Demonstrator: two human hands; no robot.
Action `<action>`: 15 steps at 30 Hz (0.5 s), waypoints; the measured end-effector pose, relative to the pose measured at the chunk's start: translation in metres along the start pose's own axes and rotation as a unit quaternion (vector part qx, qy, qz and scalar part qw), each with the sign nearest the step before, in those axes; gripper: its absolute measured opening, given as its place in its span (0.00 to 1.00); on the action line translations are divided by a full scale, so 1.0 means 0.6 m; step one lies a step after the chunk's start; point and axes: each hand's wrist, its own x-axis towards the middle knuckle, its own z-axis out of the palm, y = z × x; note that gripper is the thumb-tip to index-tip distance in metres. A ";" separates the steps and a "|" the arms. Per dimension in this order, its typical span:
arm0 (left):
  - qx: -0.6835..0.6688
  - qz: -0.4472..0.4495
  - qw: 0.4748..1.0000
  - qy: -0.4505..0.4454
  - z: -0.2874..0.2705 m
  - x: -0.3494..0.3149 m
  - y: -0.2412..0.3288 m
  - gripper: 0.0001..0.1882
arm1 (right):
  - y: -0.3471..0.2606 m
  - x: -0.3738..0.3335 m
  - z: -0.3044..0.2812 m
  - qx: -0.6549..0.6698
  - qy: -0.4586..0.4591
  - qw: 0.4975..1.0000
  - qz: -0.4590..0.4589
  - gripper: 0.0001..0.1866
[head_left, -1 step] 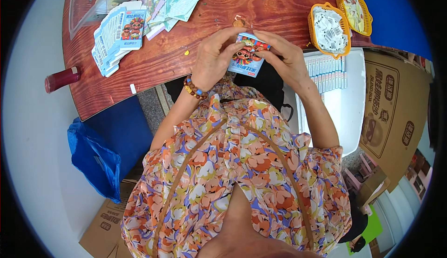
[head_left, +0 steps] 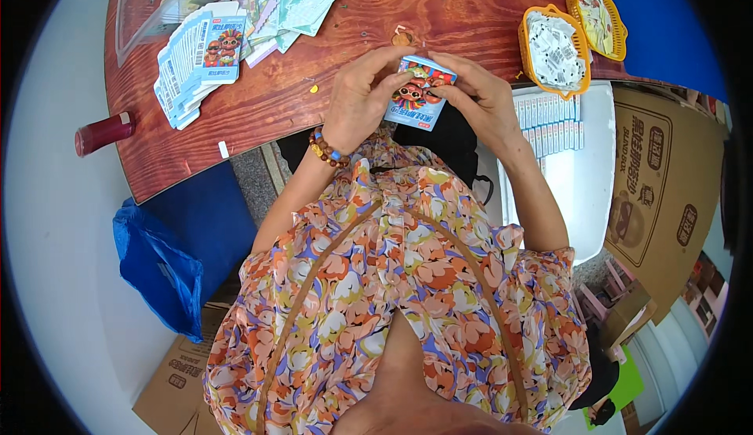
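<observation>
**Two hands holding a small carton above a table edge**

From left: flat printed cartons (head_left: 196,62) lie stacked on the wooden table (head_left: 329,98). The left hand (head_left: 362,96) and right hand (head_left: 480,96) both grip one small blue carton (head_left: 418,94) between them, near the table's edge. Two orange baskets (head_left: 553,50) sit rightward.

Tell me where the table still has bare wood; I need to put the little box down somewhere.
Bare wood lies between the fanned stack of flat cartons and the table's near edge, left of the left hand. Another patch runs between the hands and the orange baskets. The far left corner is crowded with cartons and leaflets. Both hands hold the small box.
</observation>
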 end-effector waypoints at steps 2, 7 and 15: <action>-0.013 -0.002 1.000 -0.016 0.001 0.002 0.003 0.14 | 0.007 -0.007 0.000 0.075 0.034 0.996 0.044 0.19; -0.070 -0.048 0.995 -0.057 -0.004 -0.003 0.002 0.12 | 0.020 0.001 -0.023 -0.028 -0.017 0.995 -0.089 0.18; -0.130 -0.058 0.989 -0.027 0.007 -0.003 -0.012 0.12 | 0.020 -0.002 -0.011 0.214 0.046 0.975 0.028 0.14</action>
